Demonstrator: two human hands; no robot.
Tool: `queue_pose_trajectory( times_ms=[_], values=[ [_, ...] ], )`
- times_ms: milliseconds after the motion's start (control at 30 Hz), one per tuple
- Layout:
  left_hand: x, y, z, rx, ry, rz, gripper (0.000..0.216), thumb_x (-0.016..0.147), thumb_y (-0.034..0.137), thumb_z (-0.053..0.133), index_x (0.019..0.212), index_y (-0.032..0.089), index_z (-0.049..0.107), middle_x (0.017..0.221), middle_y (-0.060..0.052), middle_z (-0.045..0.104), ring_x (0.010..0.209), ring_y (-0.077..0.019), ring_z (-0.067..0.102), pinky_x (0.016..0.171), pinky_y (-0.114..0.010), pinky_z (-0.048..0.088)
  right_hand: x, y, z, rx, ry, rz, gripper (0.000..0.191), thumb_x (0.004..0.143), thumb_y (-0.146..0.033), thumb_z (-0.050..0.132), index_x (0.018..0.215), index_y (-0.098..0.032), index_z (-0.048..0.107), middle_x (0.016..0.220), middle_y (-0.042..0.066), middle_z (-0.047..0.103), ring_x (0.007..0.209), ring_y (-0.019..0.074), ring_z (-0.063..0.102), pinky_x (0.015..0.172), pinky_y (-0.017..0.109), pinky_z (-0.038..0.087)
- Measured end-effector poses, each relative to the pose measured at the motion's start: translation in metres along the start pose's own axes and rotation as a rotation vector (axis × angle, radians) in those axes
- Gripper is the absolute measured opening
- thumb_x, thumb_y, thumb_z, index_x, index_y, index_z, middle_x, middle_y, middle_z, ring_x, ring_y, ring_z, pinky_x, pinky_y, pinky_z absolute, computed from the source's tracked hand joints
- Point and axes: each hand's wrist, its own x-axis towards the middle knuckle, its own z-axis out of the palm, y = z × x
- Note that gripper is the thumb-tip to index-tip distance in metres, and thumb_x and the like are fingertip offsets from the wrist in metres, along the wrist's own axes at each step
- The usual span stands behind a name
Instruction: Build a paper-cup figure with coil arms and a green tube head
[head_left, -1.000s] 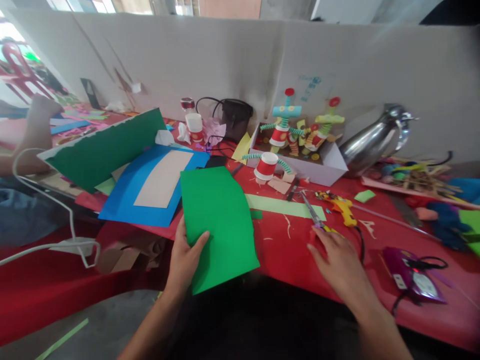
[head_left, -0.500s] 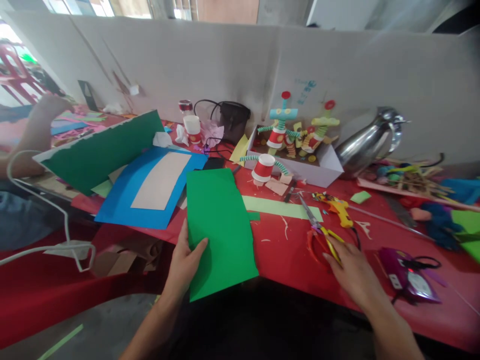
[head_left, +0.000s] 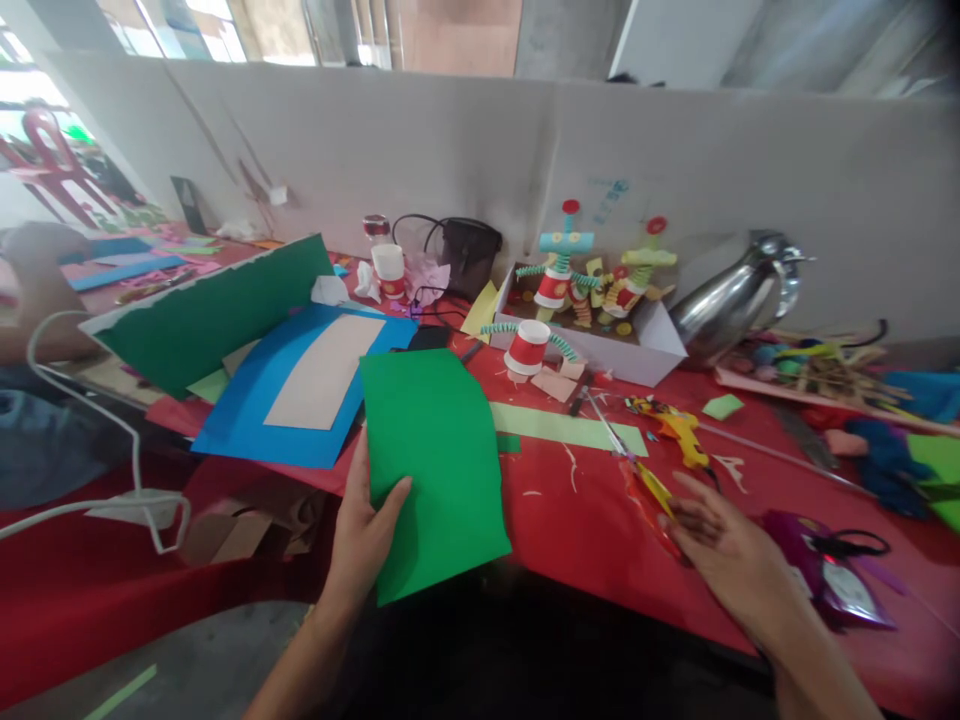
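The left hand (head_left: 365, 530) and right hand (head_left: 731, 555) are bare, and so are both wrists and forearms as far as the frame shows them. The left hand's fingers (head_left: 394, 495) look plain, with short nails. The right hand is motion-blurred, its fingers (head_left: 686, 512) too soft to read. Between the arms lies a dark, near-black stretch (head_left: 570, 650), possibly clothing; that cannot be told.

A plain green sheet (head_left: 431, 470) was logged near centre. The table (head_left: 570, 515) was covered in red. At left, a blue sheet (head_left: 240, 425) was marked with a beige panel. Yellow and red were noted on the scissors (head_left: 645, 485). A pale green strip (head_left: 566, 425) was noted farther back.
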Motion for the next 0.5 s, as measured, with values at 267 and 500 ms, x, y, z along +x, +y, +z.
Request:
queue_pose_trajectory(
  times_ms=[267, 500],
  values=[
    [0.03, 0.012, 0.0, -0.194, 0.151, 0.113, 0.088, 0.082, 0.028, 0.071, 0.155, 0.033, 0.021, 0.16, -0.007, 0.031, 0.142, -0.0292, 0.037, 0.116, -0.044, 0.034, -0.039, -0.047, 0.023, 0.58, -0.374, 0.273, 0.069, 0.06, -0.039, 0.088, 0.122, -0.026, 0.062, 0.104, 0.007, 0.068, 0.078, 0.0182, 0.063, 0.066, 0.029, 0.053],
    [0.062, -0.019, 0.005, -0.295, 0.113, -0.061, 0.088, 0.078, 0.029, 0.074, 0.153, 0.026, 0.028, 0.155, -0.012, 0.039, 0.14, -0.0286, 0.042, 0.115, -0.046, 0.035, -0.065, -0.051, 0.053, 0.78, -0.788, 0.135, 0.043, 0.064, -0.037, 0.086, 0.094, -0.024, 0.057, 0.078, -0.002, 0.048, 0.061, 0.0094, 0.042, 0.052, 0.022, 0.035]
  ],
)
